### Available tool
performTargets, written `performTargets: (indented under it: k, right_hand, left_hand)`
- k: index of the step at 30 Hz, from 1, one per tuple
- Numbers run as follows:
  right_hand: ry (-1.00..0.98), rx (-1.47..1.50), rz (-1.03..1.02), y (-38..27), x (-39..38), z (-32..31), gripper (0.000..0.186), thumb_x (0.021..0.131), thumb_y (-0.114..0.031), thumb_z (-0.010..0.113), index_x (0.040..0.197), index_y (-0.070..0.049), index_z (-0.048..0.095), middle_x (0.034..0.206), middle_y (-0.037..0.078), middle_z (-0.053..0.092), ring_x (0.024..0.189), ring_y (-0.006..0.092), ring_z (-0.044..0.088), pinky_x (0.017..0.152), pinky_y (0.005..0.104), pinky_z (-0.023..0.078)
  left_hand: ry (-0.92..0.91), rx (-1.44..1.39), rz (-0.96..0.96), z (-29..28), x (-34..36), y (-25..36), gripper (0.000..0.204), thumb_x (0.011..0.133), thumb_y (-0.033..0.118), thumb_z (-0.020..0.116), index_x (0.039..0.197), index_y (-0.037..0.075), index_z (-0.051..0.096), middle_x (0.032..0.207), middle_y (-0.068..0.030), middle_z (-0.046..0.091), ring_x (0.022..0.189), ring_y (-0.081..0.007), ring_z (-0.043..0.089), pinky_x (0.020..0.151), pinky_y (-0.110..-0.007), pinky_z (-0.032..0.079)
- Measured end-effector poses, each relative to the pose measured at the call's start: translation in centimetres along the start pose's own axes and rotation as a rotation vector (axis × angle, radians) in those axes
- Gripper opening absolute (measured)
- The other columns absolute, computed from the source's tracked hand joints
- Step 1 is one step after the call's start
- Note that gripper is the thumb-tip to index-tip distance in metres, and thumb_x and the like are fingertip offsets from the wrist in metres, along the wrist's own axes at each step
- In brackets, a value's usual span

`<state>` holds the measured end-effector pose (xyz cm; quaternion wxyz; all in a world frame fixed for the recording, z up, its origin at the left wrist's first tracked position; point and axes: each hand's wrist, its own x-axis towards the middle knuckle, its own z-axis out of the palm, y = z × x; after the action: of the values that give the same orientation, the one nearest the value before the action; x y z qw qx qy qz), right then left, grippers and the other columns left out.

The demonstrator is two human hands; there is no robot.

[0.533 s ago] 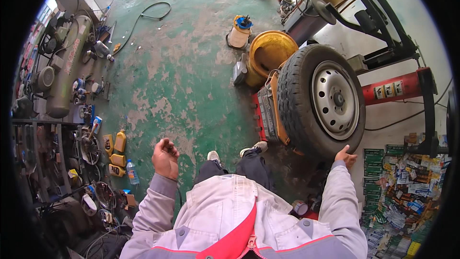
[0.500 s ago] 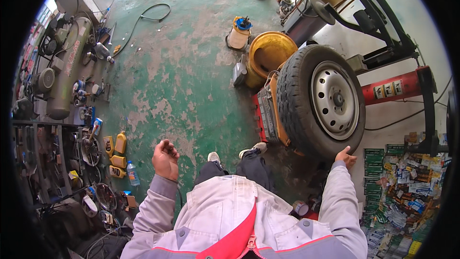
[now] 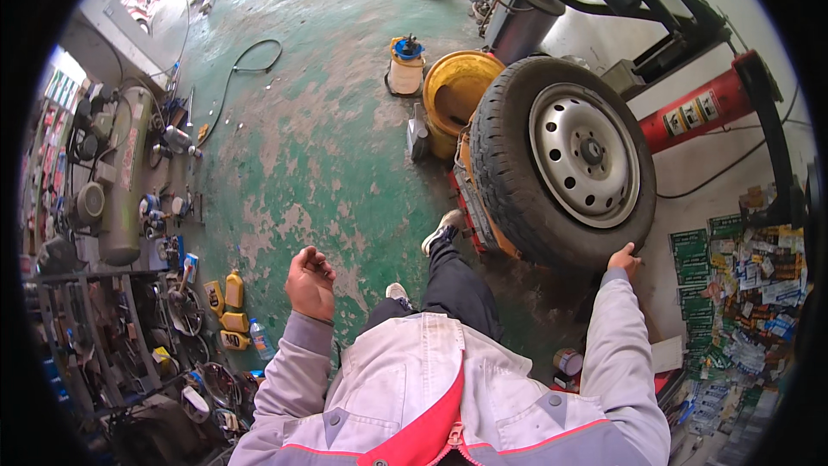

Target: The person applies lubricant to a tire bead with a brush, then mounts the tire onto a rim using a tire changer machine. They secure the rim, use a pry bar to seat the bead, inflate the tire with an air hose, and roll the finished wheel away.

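Observation:
A car wheel (image 3: pixel 509 207) with a black tyre and a silver steel rim stands upright to my right. At the tyre's near lower edge is my right hand (image 3: pixel 623 261), its fingers bent against the rubber; part of the grip is hidden. My left hand (image 3: pixel 310 283) hangs over the floor at left of my body, empty, with loosely curled fingers. Behind the wheel a red and orange case-like object (image 3: pixel 473 217) shows in part.
Past the wheel stand a yellow bucket (image 3: pixel 442 112), a grey jug (image 3: pixel 418 134) and a white container with a blue top (image 3: pixel 405 69). A black-armed machine with a red cylinder (image 3: pixel 694 110) is at right. Yellow bottles (image 3: pixel 234 289) and an air compressor tank (image 3: pixel 128 177) line the left.
My right foot has stepped forward and the view has shifted. My right hand stays at the tyre's edge; my left hand remains empty.

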<state>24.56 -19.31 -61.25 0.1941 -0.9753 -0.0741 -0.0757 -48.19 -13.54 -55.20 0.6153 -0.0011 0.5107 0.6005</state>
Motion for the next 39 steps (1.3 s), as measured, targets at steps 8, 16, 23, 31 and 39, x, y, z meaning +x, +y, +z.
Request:
performTargets:
  k: [8,16,23,31,39]
  right_hand:
    - [0.013,0.099,0.051,-0.5,-1.6,-0.4,0.088,0.102,-0.062,0.049,0.154,0.008,0.04,0.151,0.033,0.051,0.136,0.0474,0.053,0.114,0.0525,0.044]
    - [-0.045,0.329,0.221,0.0,-1.9,0.5,0.1,0.098,-0.071,0.049,0.155,0.011,0.038,0.153,0.033,0.05,0.138,0.0479,0.052,0.116,0.0501,0.042]
    - [-0.207,0.785,0.304,2.9,0.7,4.9,0.098,0.095,-0.069,0.059,0.147,0.013,0.051,0.148,0.027,0.058,0.132,0.04,0.059,0.113,0.0429,0.043]
    - [-0.613,1.949,0.478,7.8,-1.3,8.3,0.073,0.108,-0.059,0.04,0.161,-0.009,0.041,0.165,0.011,0.044,0.151,0.0344,0.041,0.127,0.0481,0.029]
    - [-0.685,1.944,0.47,8.2,-2.2,10.3,0.071,0.109,-0.057,0.038,0.162,-0.009,0.039,0.165,0.011,0.044,0.15,0.0346,0.041,0.127,0.0484,0.03]
  left_hand:
    - [-0.094,0.0,-0.023,2.5,0.8,-0.5,0.02,0.103,0.032,0.06,0.106,0.013,0.064,0.09,-0.0009,0.06,0.077,-0.0173,0.054,0.067,-0.034,0.045]
    - [-0.12,0.067,-0.031,3.4,2.1,-0.2,0.022,0.103,0.032,0.059,0.103,0.012,0.065,0.091,-0.0018,0.06,0.077,-0.0178,0.054,0.067,-0.033,0.046]
    - [-0.281,0.292,0.082,8.2,1.7,-1.4,0.021,0.105,0.026,0.055,0.102,0.007,0.065,0.077,-0.0022,0.057,0.062,-0.0137,0.052,0.056,-0.029,0.043]
    - [-0.741,0.954,0.554,23.3,2.2,-7.9,0.012,0.101,0.015,0.065,0.1,0.003,0.067,0.077,0.0,0.059,0.067,-0.0089,0.052,0.059,-0.028,0.045]
    - [-1.521,1.247,1.015,38.3,1.3,-20.4,0.018,0.09,0.021,0.071,0.101,0.007,0.066,0.091,-0.0133,0.068,0.091,-0.0336,0.067,0.084,-0.045,0.053]
